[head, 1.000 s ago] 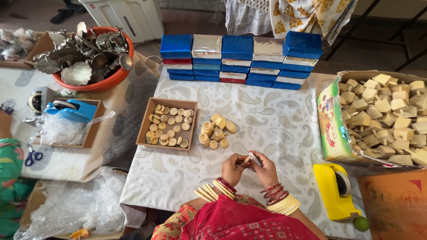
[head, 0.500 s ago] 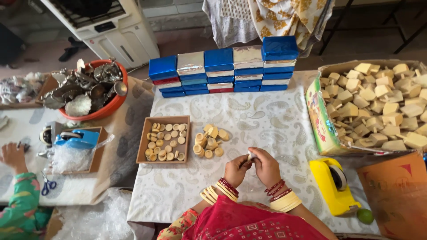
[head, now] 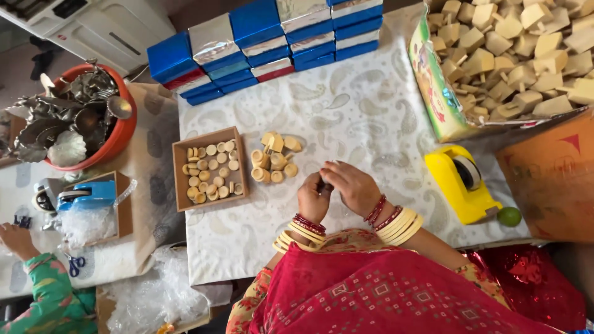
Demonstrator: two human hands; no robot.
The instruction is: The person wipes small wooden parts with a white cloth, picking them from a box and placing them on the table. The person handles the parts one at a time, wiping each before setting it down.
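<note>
My left hand (head: 314, 198) and my right hand (head: 348, 184) meet over the patterned tablecloth (head: 371, 117), both pinching one small dark piece (head: 324, 184) that the fingers mostly hide. Just left of my hands lies a loose pile of small round wooden pieces (head: 273, 159). Further left stands a small open cardboard box (head: 180, 179) with several more such wooden rounds inside. Bangles circle both wrists.
Stacked blue and silver boxes (head: 260, 37) line the far edge. A large carton of wooden blocks (head: 513, 55) is at right, a yellow tape dispenser (head: 461, 182) and green ball (head: 509, 216) below it. Another person's hand (head: 15, 238), blue dispenser (head: 86, 195), and a red bowl of metal pieces (head: 117, 133) are left.
The view has swung so the table sits more to the right and looks closer. My hands stay together on the small piece. The other person's hand at left has shifted lower.
</note>
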